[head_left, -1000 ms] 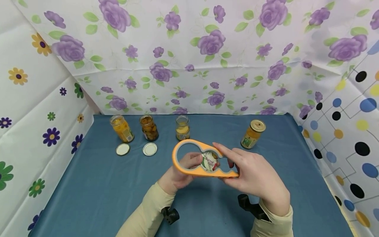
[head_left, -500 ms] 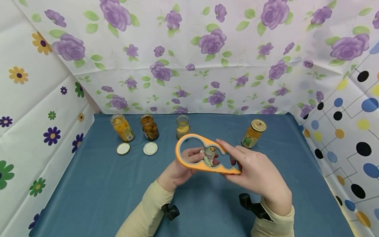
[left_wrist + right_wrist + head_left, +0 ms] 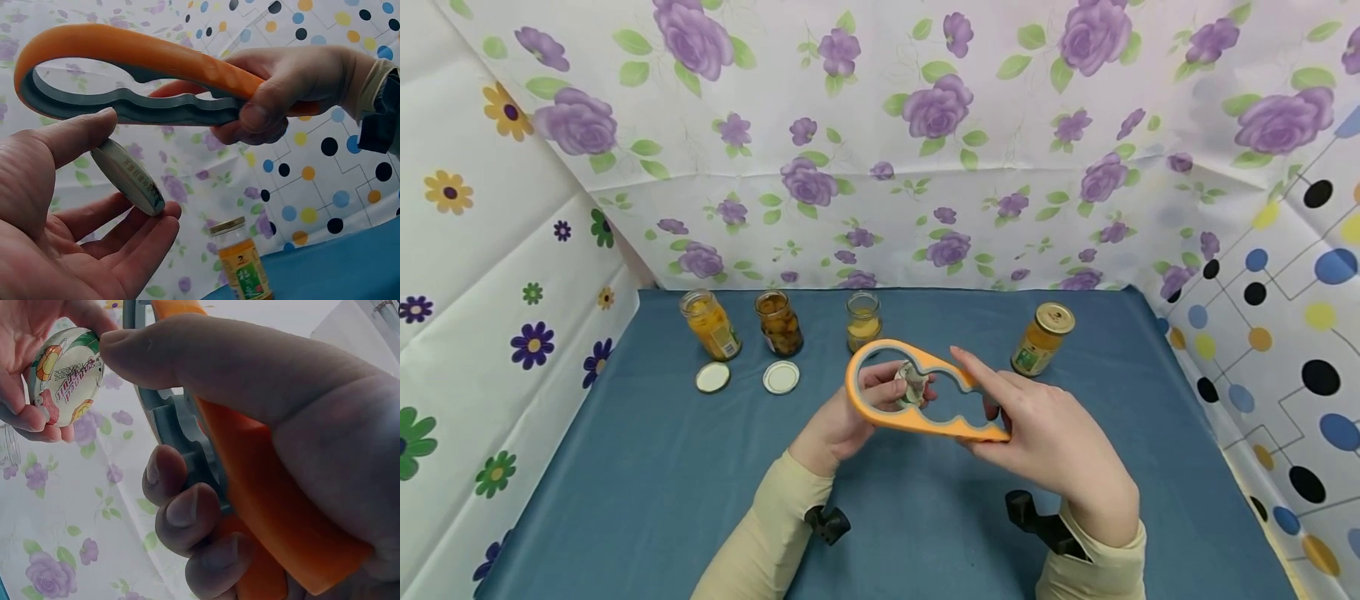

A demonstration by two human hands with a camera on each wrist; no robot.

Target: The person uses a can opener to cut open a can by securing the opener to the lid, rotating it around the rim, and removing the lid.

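Note:
My left hand [image 3: 837, 425] pinches a printed jar lid [image 3: 69, 375] between its thumb and fingertips. The lid is tilted, its white rim turned toward the left wrist camera. My right hand [image 3: 1052, 433] grips the handle end of an orange jar opener [image 3: 156, 53], which has grey wavy padding inside its loop. In the head view the lid shows through the opener's loop. From the left wrist, the thumb on the lid appears right at the opener's lower edge. A closed jar [image 3: 1039, 342] with a gold lid stands beyond my right hand.
On the blue tablecloth [image 3: 662, 467] stand a jar of yellow fruit [image 3: 711, 327], a jar of brown contents [image 3: 778, 325] and a part-filled yellow jar [image 3: 863, 323], all without lids. Two white lids, a left lid [image 3: 712, 377] and a right lid [image 3: 781, 377], lie before them. Patterned cloth surrounds the table.
The left hand has drawn the lid leftward and tilted it further. The right hand and jar opener have risen slightly since a second ago, then stayed nearly still.

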